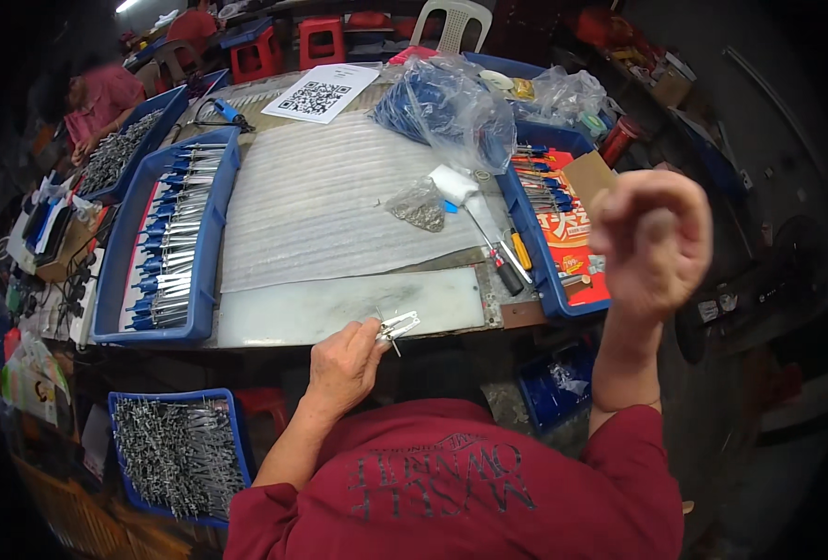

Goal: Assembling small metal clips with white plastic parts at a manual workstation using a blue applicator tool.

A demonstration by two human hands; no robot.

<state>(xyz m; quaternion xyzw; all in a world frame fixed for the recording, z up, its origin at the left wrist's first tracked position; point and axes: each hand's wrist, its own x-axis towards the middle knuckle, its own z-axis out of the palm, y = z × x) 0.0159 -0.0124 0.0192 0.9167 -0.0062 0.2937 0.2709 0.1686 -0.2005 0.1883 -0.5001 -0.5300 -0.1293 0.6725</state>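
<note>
My left hand (344,364) is at the near edge of the table, its thumb and fingers pinched on a small silver metal piece (399,326). The piece has holes and a forked shape, and thin pins stick out of it. Beneath it lies a pale flat board (293,308) with grey smudges. My right hand (657,243) is raised at the right, in front of the blue bin there. Its fingers curl loosely around a hollow and are slightly blurred; I see nothing held in it.
Left is a blue bin (103,299) of blue-ended metal rods; right, another blue bin (535,266). A screwdriver (505,273), a bag of small parts (421,207) and a foam sheet (293,196) lie between. A bin of metal parts (181,453) stands low left. A person (106,98) sits far left.
</note>
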